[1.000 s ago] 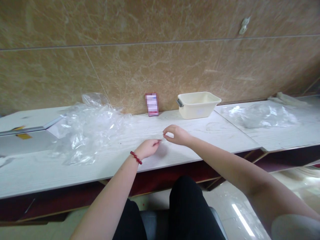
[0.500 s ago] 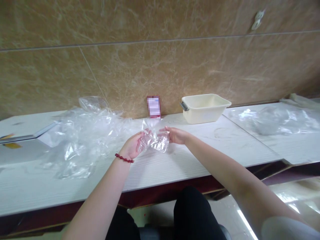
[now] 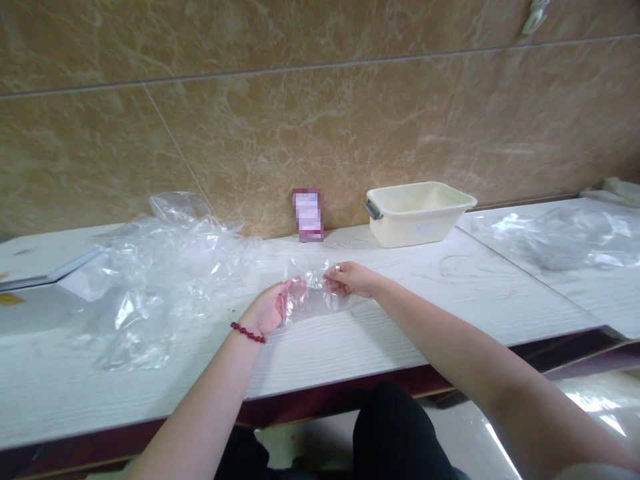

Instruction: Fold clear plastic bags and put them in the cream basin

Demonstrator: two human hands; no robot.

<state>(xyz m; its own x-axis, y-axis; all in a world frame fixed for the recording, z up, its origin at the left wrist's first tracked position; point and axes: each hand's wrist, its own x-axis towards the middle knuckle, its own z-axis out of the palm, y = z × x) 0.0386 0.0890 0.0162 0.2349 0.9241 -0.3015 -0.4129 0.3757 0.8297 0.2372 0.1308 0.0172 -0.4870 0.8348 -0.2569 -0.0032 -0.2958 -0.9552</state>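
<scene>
Between my two hands a clear plastic bag [image 3: 313,303] is stretched just above the white table. My left hand [image 3: 273,308], with a red bead bracelet at the wrist, grips the bag's left side; its fingers show partly through the film. The fingertips of my right hand [image 3: 347,279] pinch the bag's upper right part. Left of my left hand lies a large heap of clear plastic bags [image 3: 165,280].
A phone-like card with a blurred face [image 3: 309,215] leans against the marble wall. Right of it stands a cream plastic basin [image 3: 415,230] with a grey handle. More clear plastic [image 3: 575,233] lies far right, and a white box [image 3: 40,303] far left.
The bag has come down nearer to me and is spread flatter and wider. Both hands have lowered slightly with it, and the right fingers have closed on its edge.
</scene>
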